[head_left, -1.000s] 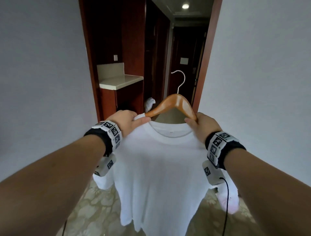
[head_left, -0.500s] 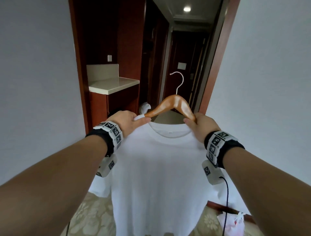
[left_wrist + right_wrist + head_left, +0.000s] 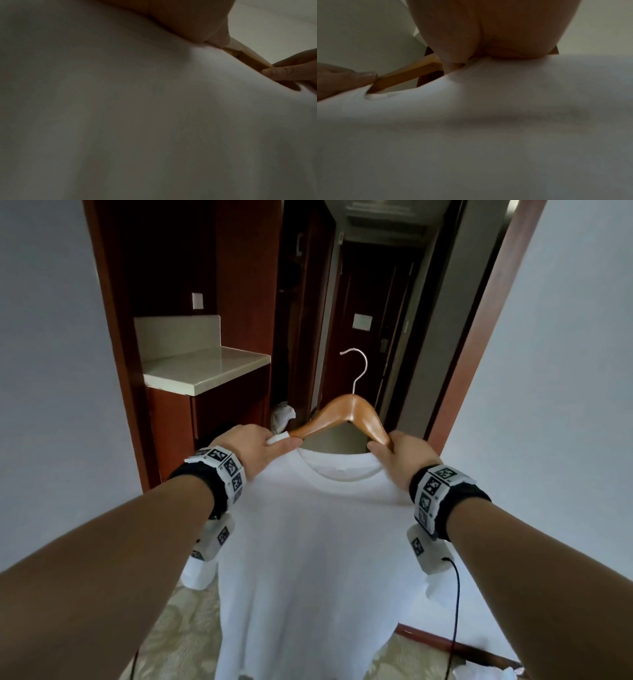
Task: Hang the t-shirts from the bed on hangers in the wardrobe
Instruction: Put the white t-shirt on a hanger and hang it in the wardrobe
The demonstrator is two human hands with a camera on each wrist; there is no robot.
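While one white t-shirt (image 3: 308, 542) drapes one hanger (image 3: 346, 414), two hands—left hand (image 3: 255, 445), right hand (image 3: 406, 453)—pinch its shoulders.

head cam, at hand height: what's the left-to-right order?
left wall → left hand → wooden hanger → right hand → right wall. Both hands pinch the white t-shirt at the hanger's ends.
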